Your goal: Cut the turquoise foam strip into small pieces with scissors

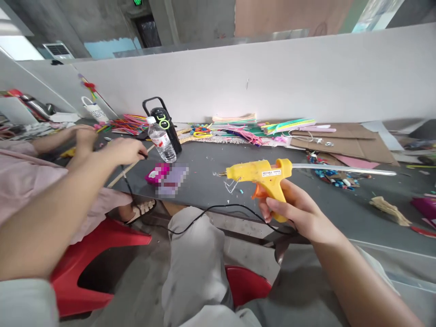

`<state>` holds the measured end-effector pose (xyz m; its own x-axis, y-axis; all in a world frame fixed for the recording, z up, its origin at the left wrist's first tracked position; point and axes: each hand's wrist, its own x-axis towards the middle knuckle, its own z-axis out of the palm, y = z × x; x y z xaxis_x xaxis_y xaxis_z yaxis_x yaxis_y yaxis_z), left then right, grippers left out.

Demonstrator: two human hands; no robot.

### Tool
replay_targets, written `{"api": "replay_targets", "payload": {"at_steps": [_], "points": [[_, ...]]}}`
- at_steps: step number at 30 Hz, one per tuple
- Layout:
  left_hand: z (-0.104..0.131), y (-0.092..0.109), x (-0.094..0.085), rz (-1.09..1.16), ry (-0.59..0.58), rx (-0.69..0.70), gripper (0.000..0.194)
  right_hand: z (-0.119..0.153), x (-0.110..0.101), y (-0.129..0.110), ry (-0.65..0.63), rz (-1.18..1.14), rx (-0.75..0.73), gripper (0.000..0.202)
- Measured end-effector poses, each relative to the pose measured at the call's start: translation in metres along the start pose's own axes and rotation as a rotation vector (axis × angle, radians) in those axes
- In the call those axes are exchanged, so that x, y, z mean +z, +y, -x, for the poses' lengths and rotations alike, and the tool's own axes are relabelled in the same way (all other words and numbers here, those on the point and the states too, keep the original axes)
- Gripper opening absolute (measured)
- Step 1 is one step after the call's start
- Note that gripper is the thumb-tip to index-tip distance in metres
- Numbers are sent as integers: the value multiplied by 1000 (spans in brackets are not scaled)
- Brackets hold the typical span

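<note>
My right hand [294,206] is wrapped round the handle of a yellow glue gun [254,172], fingers by its orange trigger. The gun's nozzle points left, with thin glue strings hanging near it, and a long clear glue stick [344,169] sticks out of its back. Over the table's left part, my left hand [124,151] is closed, fingertips together at a small dark item I cannot make out. Just below it are a thin wooden strip [127,169] and a black cord. A clear water bottle [162,141] stands to the right of that hand.
A black flask [168,127] stands behind the bottle. Coloured pipe cleaners [131,123] and cardboard [354,141] line the back of the grey table [204,181]. A magenta packet [158,173] lies near the front edge. Another person's arm [57,138] reaches in at left; a black cord [235,205] crosses my lap.
</note>
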<state>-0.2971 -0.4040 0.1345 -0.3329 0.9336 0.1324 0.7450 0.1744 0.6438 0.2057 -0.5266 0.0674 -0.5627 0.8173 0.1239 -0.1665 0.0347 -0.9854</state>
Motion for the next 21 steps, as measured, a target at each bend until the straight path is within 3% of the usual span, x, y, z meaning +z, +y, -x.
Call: {"api": "replay_targets", "payload": {"at_steps": [3,6,8,11,14,21], "points": [[3,-19,43,-189,-167,44,13,-4,-4,4,11,23,21,26],[-1,-27,60,-323,-269,100,24,-12,-10,9,26,38,50,26],[-6,-29,62,-390,-313,134,26,-16,-12,11,44,42,55,25],[-9,-31,61,-461,-343,191,14,-18,-11,13,55,26,49,22],[-7,-34,61,-492,-342,252,23,-16,-9,12,34,12,59,20],[-3,-43,60,-496,-357,308,18,-15,-7,13,22,47,66,22]]}}
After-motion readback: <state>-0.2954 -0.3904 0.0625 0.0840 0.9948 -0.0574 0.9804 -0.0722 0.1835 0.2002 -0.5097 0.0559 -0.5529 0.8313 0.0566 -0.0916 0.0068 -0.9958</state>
